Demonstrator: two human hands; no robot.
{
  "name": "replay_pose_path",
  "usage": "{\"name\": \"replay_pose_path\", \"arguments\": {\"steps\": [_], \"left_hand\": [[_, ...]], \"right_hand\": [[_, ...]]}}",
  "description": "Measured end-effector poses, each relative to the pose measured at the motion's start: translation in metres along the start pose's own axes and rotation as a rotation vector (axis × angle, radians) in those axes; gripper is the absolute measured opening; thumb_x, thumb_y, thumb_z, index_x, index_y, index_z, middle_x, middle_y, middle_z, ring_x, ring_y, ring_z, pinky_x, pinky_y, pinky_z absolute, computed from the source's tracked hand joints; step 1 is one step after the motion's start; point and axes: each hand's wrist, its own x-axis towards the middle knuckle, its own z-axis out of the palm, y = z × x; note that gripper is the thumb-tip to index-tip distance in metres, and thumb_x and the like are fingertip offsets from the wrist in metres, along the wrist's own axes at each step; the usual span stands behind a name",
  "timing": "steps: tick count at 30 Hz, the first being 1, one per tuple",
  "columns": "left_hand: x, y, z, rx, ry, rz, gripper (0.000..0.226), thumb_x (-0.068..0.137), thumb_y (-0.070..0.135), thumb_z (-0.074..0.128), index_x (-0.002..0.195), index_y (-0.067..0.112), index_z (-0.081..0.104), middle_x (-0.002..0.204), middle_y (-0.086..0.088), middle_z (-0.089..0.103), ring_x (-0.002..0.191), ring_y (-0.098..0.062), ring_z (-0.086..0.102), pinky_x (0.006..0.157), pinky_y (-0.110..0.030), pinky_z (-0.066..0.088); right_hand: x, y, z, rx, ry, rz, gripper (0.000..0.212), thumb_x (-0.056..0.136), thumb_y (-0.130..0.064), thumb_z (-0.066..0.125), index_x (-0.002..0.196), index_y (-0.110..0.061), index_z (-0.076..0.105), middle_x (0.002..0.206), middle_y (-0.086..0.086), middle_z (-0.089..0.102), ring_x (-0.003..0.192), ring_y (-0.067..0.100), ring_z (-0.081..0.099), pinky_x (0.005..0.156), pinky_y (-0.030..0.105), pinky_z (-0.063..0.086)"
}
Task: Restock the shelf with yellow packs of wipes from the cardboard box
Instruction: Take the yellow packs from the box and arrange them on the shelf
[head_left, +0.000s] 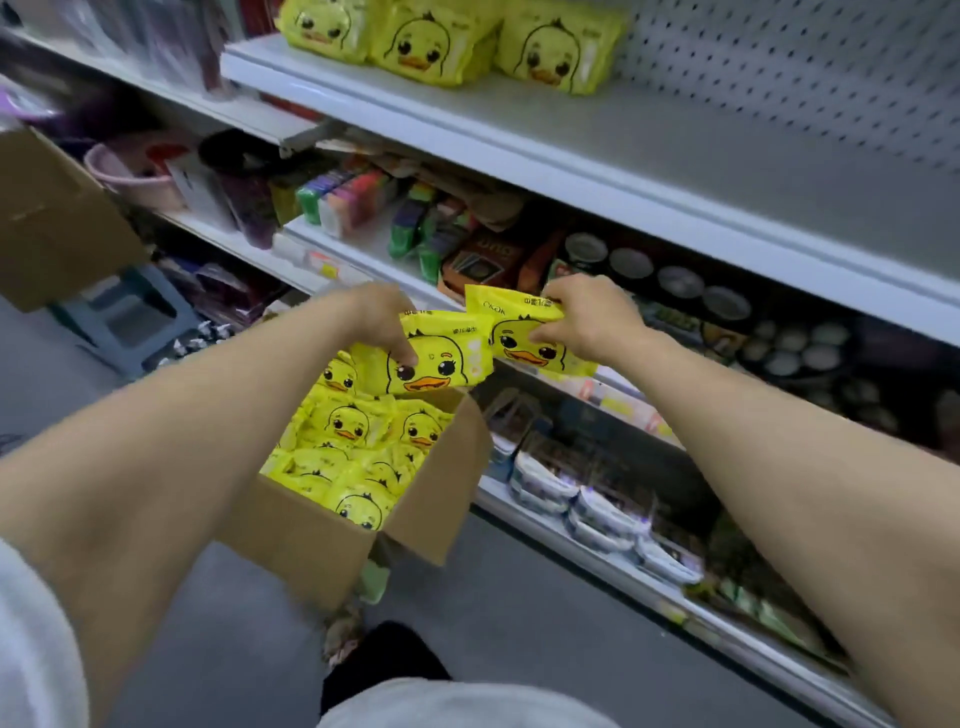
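The person's left hand (382, 318) pinches a yellow soft-film pack of wipes printed with a duck face (447, 364) near its upper left corner, one finger laid across the front. The right hand (592, 322) grips a second yellow duck pack (519, 343) along its upper edge, fingers curled over it. Both packs hang just above the open brown cardboard box (322, 551), which stands on the floor beside the shelving and holds many more yellow packs (353, 431). Up on the white metal shelf (597, 140), three matching packs (436, 47) stand at the left end, with bare board to their right (the likely spot for these two).

The packs look light and pliant, and the glossy film is probably slippery. Held by a corner or edge, a pack would likely sag and swing. A firmer hold would be across the middle, thumb in front and fingers behind. They seem sturdy enough, though hard squeezing might crease the film.
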Motion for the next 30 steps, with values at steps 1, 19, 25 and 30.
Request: {"name": "replay_pose_path", "arguments": {"steps": [1,19,25,30], "left_hand": [[-0.007,0.011,-0.004,-0.011,0.024,0.004,0.065,0.071,0.035,0.085,0.127,0.012,0.061,0.129,-0.009,0.060,0.119,-0.029,0.055,0.090,-0.032,0.046],[-0.019,0.140,-0.114,0.049,0.169,0.231,0.047,0.069,0.031,0.087,0.109,0.018,0.067,0.112,-0.006,0.069,0.099,-0.025,0.064,0.090,-0.037,0.051],[0.031,0.160,-0.145,0.094,0.217,0.271,0.056,0.070,0.034,0.086,0.116,0.010,0.064,0.122,-0.009,0.065,0.090,-0.024,0.058,0.077,-0.029,0.045],[0.082,0.165,-0.192,0.101,0.282,0.244,0.086,0.067,0.038,0.087,0.138,0.007,0.050,0.139,-0.010,0.053,0.126,-0.031,0.049,0.103,-0.038,0.040]], "right_hand": [[-0.008,0.005,-0.015,-0.004,0.036,-0.009,0.034,0.075,-0.043,0.079,0.099,-0.020,0.069,0.100,0.007,0.069,0.100,0.033,0.062,0.067,0.035,0.041],[-0.037,0.076,-0.168,0.064,0.332,0.043,0.020,0.078,-0.032,0.081,0.089,-0.021,0.069,0.081,0.001,0.066,0.080,0.025,0.060,0.068,0.033,0.048],[0.006,0.108,-0.184,0.081,0.379,0.081,0.024,0.076,-0.034,0.082,0.095,-0.022,0.073,0.082,0.000,0.068,0.085,0.024,0.061,0.074,0.036,0.053],[0.057,0.128,-0.198,0.065,0.394,0.121,0.037,0.075,-0.038,0.080,0.110,-0.029,0.070,0.095,-0.001,0.067,0.090,0.023,0.057,0.077,0.030,0.049]]}}
